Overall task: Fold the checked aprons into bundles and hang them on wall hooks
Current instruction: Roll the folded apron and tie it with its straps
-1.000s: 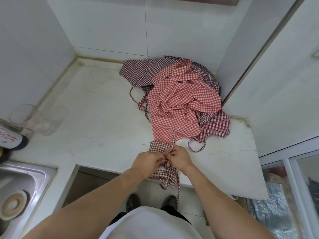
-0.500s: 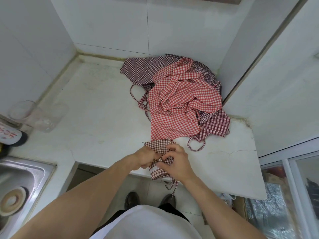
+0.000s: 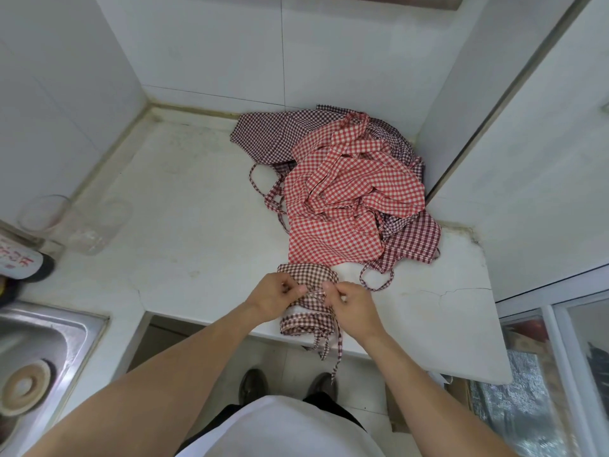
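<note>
At the near edge of the white table (image 3: 197, 206) the person has a brown-checked apron bundle (image 3: 308, 275) rolled up, its loose ties dangling over the edge. The left hand (image 3: 275, 300) and right hand (image 3: 354, 308) meet over its middle, each pinching a thin strap (image 3: 313, 293) with curled fingers, seemingly to tie the roll shut so it holds for hanging. The unfolded red-checked apron (image 3: 346, 199) and darker maroon aprons (image 3: 273, 135) lie heaped just behind in the corner, within reach; no hooks are in view.
</note>
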A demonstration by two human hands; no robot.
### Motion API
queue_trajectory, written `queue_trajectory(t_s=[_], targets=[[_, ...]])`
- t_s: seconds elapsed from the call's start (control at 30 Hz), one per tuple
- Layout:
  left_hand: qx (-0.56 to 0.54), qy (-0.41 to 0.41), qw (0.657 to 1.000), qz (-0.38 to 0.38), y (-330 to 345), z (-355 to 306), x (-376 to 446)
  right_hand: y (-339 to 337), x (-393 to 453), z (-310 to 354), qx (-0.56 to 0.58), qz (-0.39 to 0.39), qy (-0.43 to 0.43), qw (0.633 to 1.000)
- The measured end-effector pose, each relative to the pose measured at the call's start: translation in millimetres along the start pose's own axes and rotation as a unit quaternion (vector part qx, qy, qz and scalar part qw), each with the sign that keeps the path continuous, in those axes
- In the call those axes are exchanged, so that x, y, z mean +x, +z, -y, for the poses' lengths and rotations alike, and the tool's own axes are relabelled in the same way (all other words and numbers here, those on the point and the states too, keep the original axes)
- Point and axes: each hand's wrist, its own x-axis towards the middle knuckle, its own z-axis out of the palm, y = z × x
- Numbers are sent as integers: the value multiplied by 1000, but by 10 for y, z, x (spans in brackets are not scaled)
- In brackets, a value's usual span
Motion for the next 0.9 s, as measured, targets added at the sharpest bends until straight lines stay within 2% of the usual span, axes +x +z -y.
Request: queue_trajectory(t_s=[0.2, 0.3, 0.37, 0.47, 0.57, 0.67, 0.77, 0.9], targets=[[-85, 22, 996, -26, -51, 17, -12, -142, 122, -134, -89, 28, 42, 995], [-86, 3, 995, -41, -82, 83, -16, -256, 226, -201, -94, 65, 106, 988], [-49, -11, 997, -54, -89, 121, -16, -310, 233, -209, -87, 91, 140, 982], [44, -8, 998, -41, -111, 125, -23, -314, 230, -183, -104, 71, 71, 989], [85, -25, 996, -9, -132, 100, -41, -230, 225, -120, -54, 47, -29, 997], [180, -29, 983, -1, -86, 28, -60, -75, 200, -27, -45, 76, -56, 995], [242, -9, 970, 5, -46, -33, -91, -5, 212, -38, -82, 91, -77, 989], [346, 15, 938, 16, -54, -64, -145, 0, 197, -107, -155, 153, -91, 972]])
